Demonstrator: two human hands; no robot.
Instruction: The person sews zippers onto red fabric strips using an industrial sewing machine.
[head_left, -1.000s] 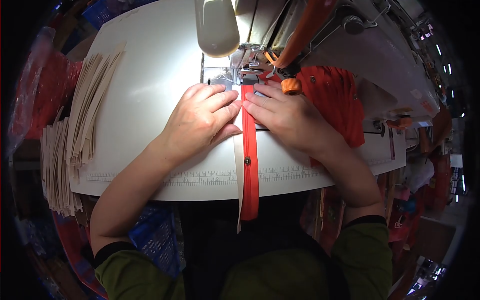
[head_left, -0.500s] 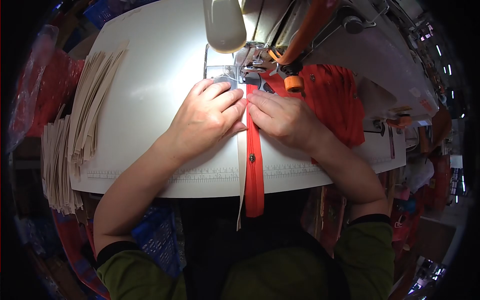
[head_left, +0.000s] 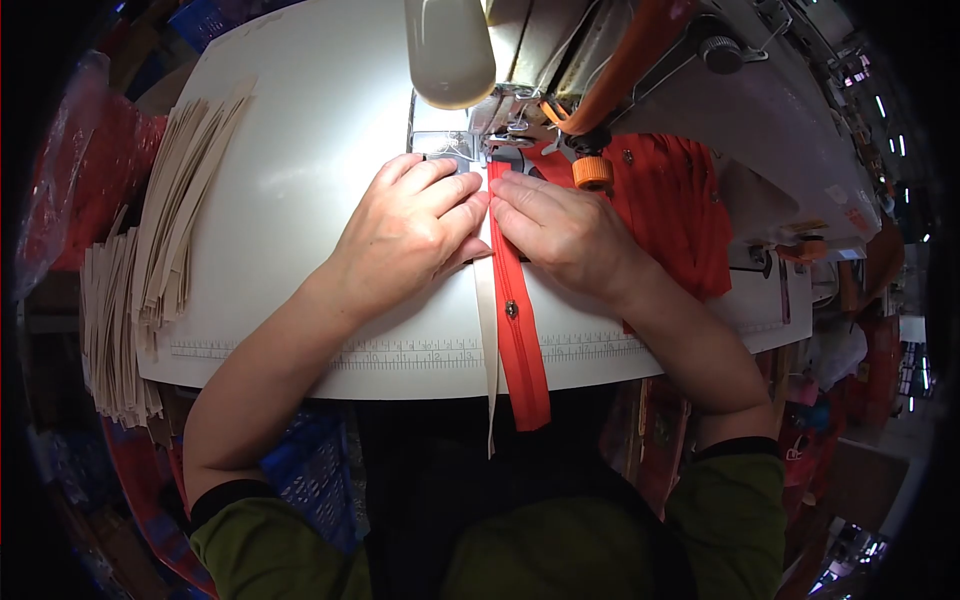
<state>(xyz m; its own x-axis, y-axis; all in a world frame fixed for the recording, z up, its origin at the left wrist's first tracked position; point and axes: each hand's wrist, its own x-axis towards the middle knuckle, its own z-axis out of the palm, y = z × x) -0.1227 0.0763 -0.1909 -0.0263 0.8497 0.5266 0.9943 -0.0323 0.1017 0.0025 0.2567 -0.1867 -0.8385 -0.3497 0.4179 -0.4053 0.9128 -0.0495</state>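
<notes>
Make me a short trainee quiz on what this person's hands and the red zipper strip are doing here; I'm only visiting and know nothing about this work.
1. True or false: the end of the red zipper strip closest to the person hangs past the edge of the white table.
2. Multiple choice: what colour is the knob closest to the right hand? A) blue B) orange C) green
3. Fill the gap: past the fingers, toward the person, the beige strip lies on the ____ hand's side of the red zipper strip.

Key: 1. True. 2. B, orange. 3. Left: the left hand is on that side.
</notes>
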